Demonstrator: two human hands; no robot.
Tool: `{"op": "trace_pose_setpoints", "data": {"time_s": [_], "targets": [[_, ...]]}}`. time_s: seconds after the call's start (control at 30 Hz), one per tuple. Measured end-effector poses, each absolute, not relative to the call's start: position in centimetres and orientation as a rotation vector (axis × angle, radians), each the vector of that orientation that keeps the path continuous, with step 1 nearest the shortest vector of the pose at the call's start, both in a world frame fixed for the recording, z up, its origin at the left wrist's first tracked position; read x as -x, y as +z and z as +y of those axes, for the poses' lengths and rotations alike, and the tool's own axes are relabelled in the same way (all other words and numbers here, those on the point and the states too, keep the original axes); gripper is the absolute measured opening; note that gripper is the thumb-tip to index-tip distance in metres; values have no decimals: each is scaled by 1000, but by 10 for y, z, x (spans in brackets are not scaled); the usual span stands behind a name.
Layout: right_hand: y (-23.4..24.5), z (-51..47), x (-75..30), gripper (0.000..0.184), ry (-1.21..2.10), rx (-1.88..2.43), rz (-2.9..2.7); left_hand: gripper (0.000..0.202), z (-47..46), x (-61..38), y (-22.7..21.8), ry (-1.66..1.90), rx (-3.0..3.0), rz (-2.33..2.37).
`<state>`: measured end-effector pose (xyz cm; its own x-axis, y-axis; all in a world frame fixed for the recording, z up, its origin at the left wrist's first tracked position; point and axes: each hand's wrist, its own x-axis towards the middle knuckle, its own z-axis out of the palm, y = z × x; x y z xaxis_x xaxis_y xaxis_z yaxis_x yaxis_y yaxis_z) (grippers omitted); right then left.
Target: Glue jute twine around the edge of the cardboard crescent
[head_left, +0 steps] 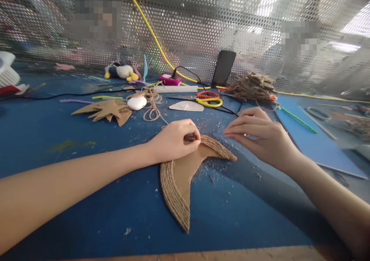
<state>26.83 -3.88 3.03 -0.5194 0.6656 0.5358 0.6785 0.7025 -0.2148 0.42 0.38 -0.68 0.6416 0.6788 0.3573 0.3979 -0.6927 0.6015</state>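
Note:
A cardboard crescent (185, 172) with rows of brown twine along its outer border lies flat on the blue table. My left hand (176, 139) rests on its upper part, thumb and forefinger pinched at the twine border. A strand of twine (153, 112) runs from a loose tangle behind toward this hand. To the right of the crescent, my right hand (257, 136) is raised above the table, apart from it. Its fingertips are drawn together in a pinch; whatever they hold is too small to make out.
Behind lie a white egg-shaped case (137, 102), star-shaped cardboard pieces (106, 111), scissors (209, 99), a white blade-shaped piece (186, 106), a twine heap (253, 87) and an upright phone (224, 68). A blue board (318, 138) lies right. Perforated metal (185, 30) closes off the back.

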Motion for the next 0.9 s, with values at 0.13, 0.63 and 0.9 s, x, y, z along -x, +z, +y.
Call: {"op": "trace_pose_setpoints", "data": {"time_s": [0.13, 0.63, 0.9], "targets": [[28, -44, -255, 13, 572, 1128, -2010, 7, 4, -4, -6, 793, -2400, 836], [25, -41, -269, 20, -428, 950, -2682, 8, 4, -4, -6, 784, -2403, 827], [19, -42, -258, 14, -103, 1118, -2294, 8, 3, -4, -5, 782, -2400, 846]]}}
